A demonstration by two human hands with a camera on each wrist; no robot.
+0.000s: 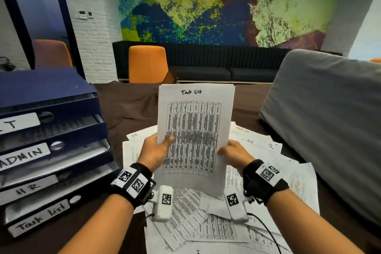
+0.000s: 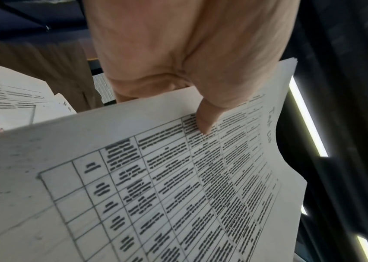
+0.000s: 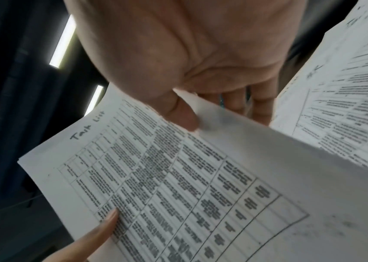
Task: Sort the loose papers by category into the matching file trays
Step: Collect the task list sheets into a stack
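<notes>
A small stack of sheets headed "Task list" [image 1: 194, 130] stands upright above the table, held by both hands. My left hand [image 1: 154, 150] pinches its left edge, thumb on the printed front [image 2: 205, 122]. My right hand [image 1: 234, 153] pinches the right edge, thumb in front and fingers behind [image 3: 178, 109]. Loose printed papers [image 1: 216, 227] lie spread on the table beneath. A blue stack of file trays [image 1: 51, 130] stands at the left, with labels "ADMIN" [image 1: 22, 158], "HR" [image 1: 27, 189] and "Task list" [image 1: 40, 217]; the top label is partly cut off.
A grey cushion [image 1: 329, 121] leans at the right of the table. Brown cloth [image 1: 132, 105] covers the table beyond the papers. An orange chair [image 1: 147, 64] stands behind the far edge. Cables run from the wrist cameras across the papers.
</notes>
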